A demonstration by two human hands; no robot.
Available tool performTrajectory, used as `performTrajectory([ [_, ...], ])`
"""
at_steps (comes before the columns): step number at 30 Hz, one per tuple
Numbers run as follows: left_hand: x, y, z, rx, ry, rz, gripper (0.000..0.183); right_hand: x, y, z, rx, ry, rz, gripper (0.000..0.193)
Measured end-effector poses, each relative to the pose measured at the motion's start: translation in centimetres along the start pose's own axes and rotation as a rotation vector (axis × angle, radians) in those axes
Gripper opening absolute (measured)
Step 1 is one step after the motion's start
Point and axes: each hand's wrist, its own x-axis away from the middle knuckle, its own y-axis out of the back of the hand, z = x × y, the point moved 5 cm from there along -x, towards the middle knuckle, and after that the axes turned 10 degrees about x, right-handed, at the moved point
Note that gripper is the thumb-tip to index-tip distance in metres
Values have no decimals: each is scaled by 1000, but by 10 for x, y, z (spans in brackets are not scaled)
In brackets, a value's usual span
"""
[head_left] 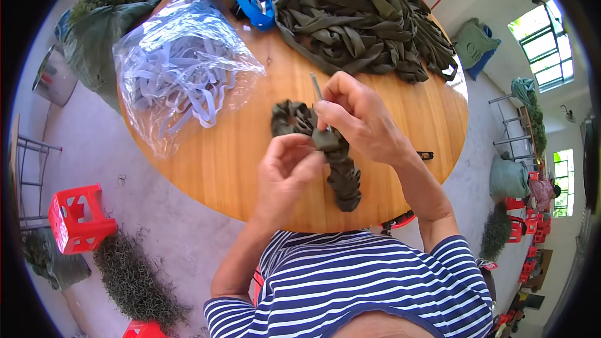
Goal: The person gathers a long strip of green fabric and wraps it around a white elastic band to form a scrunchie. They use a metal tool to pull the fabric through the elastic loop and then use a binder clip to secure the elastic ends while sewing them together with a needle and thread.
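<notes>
Evidently the key relation is how the gathered, ruffled dark olive cloth band sits between the two grips: its middle is just below and left of the right hand, and just right of the left hand's fingertips. Its long axis slants past both, one bunched end beyond the left grip, the other trailing toward the person's body, to the right of that grip. The right grip is clamped on a slim, silver metal rod-like tool, whose upper end points away from the body and whose lower end reaches the band. Both hands are about equally near; the left thumb and fingers are curled together at the band's edge, but blur leaves me unable to tell whether they pinch it. They partly cover the cloth. Beyond the right grip, a heaped mass of dark olive fabric strips rests on the round, light-brown wooden desk; left and beyond the left grip lies a clear plastic bag of pale lavender straps.
</notes>
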Motion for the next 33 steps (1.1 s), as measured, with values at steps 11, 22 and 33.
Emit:
performTrajectory([
  [11, -21, -12, -27, 115, 285, 302, 19, -11, 13, -3, -353, -47, -202, 26],
  [22, -47, -8, -46, -183, 416, 464, 20, -22, 51, -33, -667, -31, -525, 27],
  [33, -91, 1, -56, -290, 217, 412, 26, -41, 16, -56, -637, -197, -409, 32],
])
